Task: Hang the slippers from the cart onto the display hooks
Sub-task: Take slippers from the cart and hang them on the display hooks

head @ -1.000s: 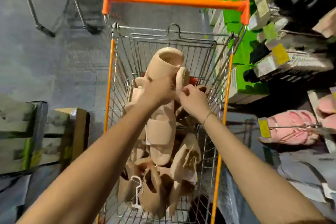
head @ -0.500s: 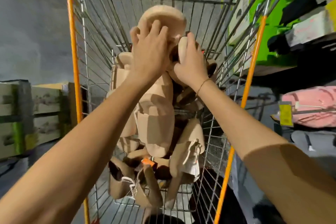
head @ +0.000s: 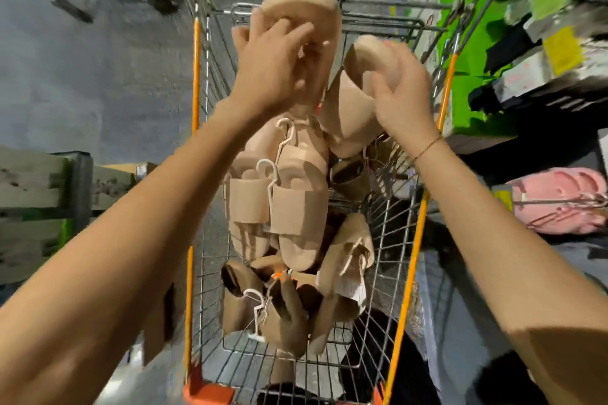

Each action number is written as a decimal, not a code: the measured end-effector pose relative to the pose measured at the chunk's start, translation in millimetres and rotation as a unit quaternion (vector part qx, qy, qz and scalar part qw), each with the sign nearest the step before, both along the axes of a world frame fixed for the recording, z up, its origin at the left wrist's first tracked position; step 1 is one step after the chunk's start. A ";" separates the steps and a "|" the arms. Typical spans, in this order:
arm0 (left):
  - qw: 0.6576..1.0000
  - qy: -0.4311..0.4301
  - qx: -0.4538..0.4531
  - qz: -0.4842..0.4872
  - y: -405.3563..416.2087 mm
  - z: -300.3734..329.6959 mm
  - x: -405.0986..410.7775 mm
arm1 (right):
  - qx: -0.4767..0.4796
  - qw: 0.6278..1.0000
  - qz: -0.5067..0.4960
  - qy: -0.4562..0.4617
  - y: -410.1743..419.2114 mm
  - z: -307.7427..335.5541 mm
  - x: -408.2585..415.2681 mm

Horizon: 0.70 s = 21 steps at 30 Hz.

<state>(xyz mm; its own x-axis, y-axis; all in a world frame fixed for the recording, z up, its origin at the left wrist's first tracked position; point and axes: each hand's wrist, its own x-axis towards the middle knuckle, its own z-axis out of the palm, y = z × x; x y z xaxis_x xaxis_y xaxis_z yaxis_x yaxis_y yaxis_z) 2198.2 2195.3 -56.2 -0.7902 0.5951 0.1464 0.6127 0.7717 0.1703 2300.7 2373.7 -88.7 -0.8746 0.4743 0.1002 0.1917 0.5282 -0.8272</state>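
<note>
Above a wire shopping cart (head: 399, 242) full of beige slippers (head: 289, 207), the left hand (head: 273, 71) grips one raised slipper (head: 309, 13). The right hand (head: 403, 94), earlier pressed against it, has moved apart and curls around a second slipper (head: 358, 102), seemingly gripping it despite blur.

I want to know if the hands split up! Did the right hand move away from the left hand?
Yes. The right hand has swung out toward the cart's right orange rail, carrying a beige slipper; earlier it was beside the left hand.
</note>
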 end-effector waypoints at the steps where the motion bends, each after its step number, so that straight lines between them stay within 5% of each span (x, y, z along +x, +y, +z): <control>1: 1.000 0.011 0.004 -0.007 -1.4 14.0 2.5 | 0.001 1.000 0.010 0.006 1.4 13.3 2.0; 13: 0.996 0.003 0.058 -0.062 -44.5 149.2 52.3 | 0.027 0.992 0.117 -0.046 -19.8 139.2 56.9; 21: 0.991 -0.038 0.013 -0.126 -79.2 249.4 127.6 | 0.007 0.996 0.094 0.006 -54.5 224.0 114.1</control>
<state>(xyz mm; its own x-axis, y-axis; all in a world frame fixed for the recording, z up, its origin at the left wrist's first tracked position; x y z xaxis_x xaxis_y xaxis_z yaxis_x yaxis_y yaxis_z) 2325.8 2116.1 193.2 -0.6270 0.7712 0.1099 0.7695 0.5912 0.2416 2414.8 2319.3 135.4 -0.9465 0.3013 0.1156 0.0794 0.5648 -0.8214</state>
